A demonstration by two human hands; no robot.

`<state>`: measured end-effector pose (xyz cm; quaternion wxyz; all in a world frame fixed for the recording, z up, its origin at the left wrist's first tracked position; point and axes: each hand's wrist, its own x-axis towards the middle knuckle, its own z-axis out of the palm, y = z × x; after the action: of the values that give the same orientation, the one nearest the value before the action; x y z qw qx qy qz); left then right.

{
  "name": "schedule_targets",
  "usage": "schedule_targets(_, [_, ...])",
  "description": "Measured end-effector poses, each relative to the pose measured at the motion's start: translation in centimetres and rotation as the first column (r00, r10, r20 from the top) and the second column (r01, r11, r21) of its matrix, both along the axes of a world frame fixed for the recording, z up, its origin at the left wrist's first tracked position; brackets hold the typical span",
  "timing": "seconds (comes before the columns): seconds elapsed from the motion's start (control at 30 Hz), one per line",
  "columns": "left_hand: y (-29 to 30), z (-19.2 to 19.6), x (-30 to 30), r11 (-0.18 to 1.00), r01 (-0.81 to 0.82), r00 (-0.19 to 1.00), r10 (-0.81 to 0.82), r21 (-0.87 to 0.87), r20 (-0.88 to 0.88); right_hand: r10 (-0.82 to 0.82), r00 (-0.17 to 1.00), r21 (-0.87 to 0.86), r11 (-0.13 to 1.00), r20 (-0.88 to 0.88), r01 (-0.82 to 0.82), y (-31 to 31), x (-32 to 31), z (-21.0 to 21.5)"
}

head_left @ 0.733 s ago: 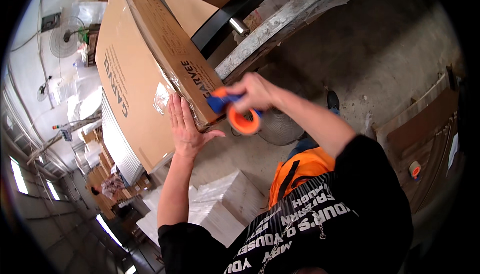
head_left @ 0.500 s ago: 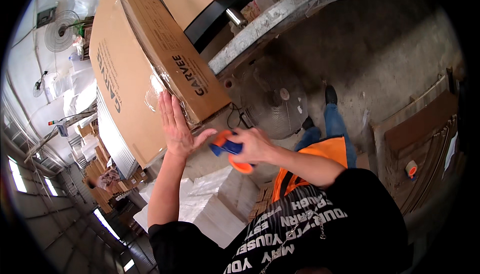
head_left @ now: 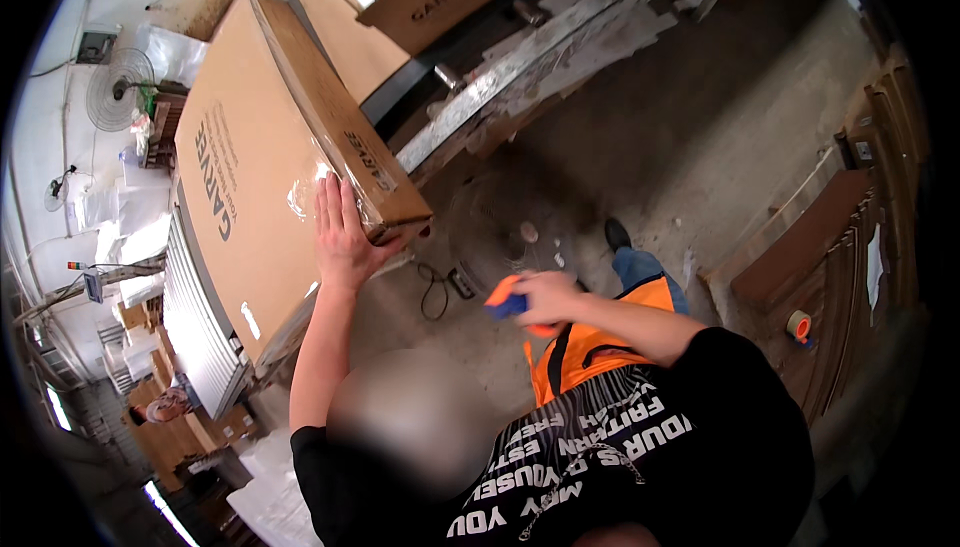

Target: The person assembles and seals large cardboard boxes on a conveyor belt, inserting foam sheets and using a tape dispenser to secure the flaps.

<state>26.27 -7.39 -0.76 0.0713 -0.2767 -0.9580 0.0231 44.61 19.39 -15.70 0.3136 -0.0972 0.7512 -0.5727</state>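
Note:
A large brown carton (head_left: 255, 182) stretches away at the left, with glossy clear tape (head_left: 303, 197) along its near upper edge. My left hand (head_left: 345, 242) lies against the carton at its near corner, fingers straight on the top face and thumb out over the end. Apart from the carton, in front of my body, my right hand (head_left: 552, 299) is closed round an orange and blue tape dispenser (head_left: 508, 299). The dispenser is slightly blurred, and its grip is hidden by my fingers.
A floor fan (head_left: 515, 232) and a black cable (head_left: 432, 292) are below the carton's corner. Beyond runs a metal conveyor frame (head_left: 480, 102) with rollers, near another carton (head_left: 440, 2). At right, a tape roll (head_left: 797, 324) sits by stacked brown boards (head_left: 840, 317).
My right hand has drawn the tape dispenser rightward, away from my left hand and the carton. My left hand stays on the carton's corner. The view has shifted.

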Motion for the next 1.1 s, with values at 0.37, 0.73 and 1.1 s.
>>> schedule_targets(0.37, [11.4, -0.2, -1.4, 0.501, -0.469, 0.883, 0.285, 0.727, 0.374, -0.982, 0.052, -0.003, 0.052, 0.18, 0.999, 35.3, 3.4, 1.4])
schedule_targets(0.73, [24.0, 7.4, -19.6, -0.559, -0.545, 0.682, 0.137, 0.625, 0.718, -0.955, 0.296, 0.192, 0.285, -0.03, 0.939, 50.7, -4.5, -2.6])
schedule_targets(1.1, [2.2, 14.1, -27.5, -0.427, -0.639, 0.637, 0.173, 0.64, 0.751, -0.973, 0.222, 0.188, 0.231, 0.069, 0.955, 54.7, -10.9, 0.4])
